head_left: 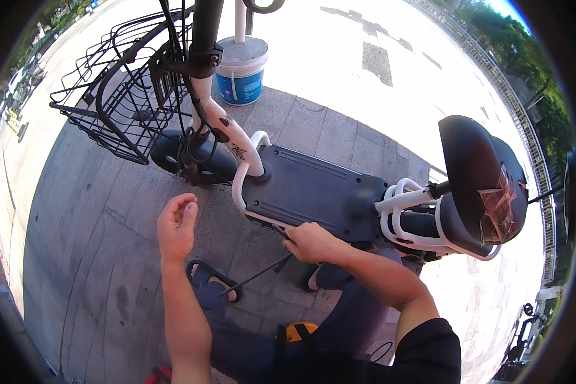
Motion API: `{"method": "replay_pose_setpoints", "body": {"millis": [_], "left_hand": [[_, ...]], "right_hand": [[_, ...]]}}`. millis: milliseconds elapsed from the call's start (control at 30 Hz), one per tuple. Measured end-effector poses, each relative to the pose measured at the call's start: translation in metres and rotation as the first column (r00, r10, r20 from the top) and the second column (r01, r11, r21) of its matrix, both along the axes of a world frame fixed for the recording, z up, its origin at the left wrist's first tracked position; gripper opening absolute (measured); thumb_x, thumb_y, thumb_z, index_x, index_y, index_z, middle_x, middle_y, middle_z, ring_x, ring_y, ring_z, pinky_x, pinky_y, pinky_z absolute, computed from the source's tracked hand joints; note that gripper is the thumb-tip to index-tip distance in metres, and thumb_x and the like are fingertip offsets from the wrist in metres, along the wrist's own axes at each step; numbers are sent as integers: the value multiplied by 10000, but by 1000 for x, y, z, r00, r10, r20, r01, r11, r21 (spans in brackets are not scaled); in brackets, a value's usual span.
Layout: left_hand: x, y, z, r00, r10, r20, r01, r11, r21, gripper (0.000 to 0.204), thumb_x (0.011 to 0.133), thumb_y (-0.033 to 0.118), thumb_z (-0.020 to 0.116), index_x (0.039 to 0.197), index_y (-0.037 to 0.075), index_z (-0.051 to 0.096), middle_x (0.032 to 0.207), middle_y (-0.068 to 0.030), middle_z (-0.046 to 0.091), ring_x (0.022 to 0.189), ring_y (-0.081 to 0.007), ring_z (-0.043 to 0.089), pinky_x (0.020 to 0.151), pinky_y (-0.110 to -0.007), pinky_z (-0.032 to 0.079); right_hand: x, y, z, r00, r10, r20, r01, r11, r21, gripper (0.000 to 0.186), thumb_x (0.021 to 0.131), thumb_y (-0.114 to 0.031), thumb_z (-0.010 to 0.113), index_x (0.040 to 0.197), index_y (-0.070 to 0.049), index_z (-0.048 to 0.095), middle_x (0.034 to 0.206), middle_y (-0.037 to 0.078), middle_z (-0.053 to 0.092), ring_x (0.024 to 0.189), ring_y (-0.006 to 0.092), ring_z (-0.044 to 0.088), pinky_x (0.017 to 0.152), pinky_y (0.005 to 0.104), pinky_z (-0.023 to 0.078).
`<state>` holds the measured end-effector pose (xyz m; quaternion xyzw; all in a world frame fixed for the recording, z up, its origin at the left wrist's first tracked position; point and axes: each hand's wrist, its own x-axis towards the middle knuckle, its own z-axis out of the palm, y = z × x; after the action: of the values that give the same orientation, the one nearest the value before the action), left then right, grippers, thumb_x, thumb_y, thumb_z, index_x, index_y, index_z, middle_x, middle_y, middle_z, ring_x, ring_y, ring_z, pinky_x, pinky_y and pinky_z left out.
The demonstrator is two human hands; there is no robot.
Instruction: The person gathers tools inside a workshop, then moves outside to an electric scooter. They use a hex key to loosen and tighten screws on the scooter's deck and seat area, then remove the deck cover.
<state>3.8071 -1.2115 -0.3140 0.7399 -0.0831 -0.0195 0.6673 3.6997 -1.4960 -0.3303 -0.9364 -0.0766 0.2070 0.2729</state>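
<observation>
A scooter with a white frame and dark deck [310, 189] stands across my view. My right hand [313, 243] is closed on a dark, thin object at the deck's near side; what it is I cannot make out. A thin black cord or rod [249, 278] runs down leftward from below this hand. My left hand [176, 227] is raised left of the deck, fingers curled toward the thumb; anything inside them is hidden.
A black wire basket [118, 109] is at upper left, a blue-and-white bucket [240, 83] with a post behind, and the padded seat [461, 166] at right. Below me are my sandalled feet and a yellow-and-black object [301, 331] on grey paving [109, 256].
</observation>
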Motion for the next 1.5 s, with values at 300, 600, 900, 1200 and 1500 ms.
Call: {"method": "replay_pose_setpoints", "body": {"millis": [300,600,900,1200,1500], "left_hand": [[-7,18,-3,997,46,-62,-40,996,81,209,941,118,615,1113,-1,621,1011,-33,645,906,-83,587,806,-220,465],[-3,3,-11,997,-51,-65,63,981,184,198,952,128,589,1102,6,629,1005,-38,652,874,-97,596,771,-236,475],[-5,-64,-29,963,-256,-88,270,925,267,181,925,117,626,1051,-12,646,867,-19,652,764,-70,573,709,-231,465],[-14,-114,-81,801,-268,-536,358,931,69,240,919,211,636,1003,-13,651,797,-14,614,637,-69,568,561,-221,467],[-19,-124,-123,649,-107,-754,212,976,44,295,939,278,598,1108,36,580,1042,-97,593,717,-172,622,573,-285,528]], "right_hand": [[-137,91,-303,341,-657,-673,928,350,129,291,1001,-250,457,1009,6,594,832,131,676,638,218,676,642,352,569],[-173,113,-335,-154,-400,-904,964,140,-226,422,999,-275,473,1338,-25,447,1115,134,602,904,232,655,681,338,569],[-117,-23,-145,447,-835,-320,774,182,607,228,976,-121,523,1156,4,587,830,17,619,665,67,550,606,224,466],[-158,-110,-73,-77,-864,-497,813,-343,470,377,955,-225,556,1289,-76,466,873,28,554,646,110,560,524,266,492],[-155,-131,-98,-76,-773,-630,665,-511,546,496,891,-165,642,1331,-163,413,853,37,566,701,153,590,551,307,497]]}}
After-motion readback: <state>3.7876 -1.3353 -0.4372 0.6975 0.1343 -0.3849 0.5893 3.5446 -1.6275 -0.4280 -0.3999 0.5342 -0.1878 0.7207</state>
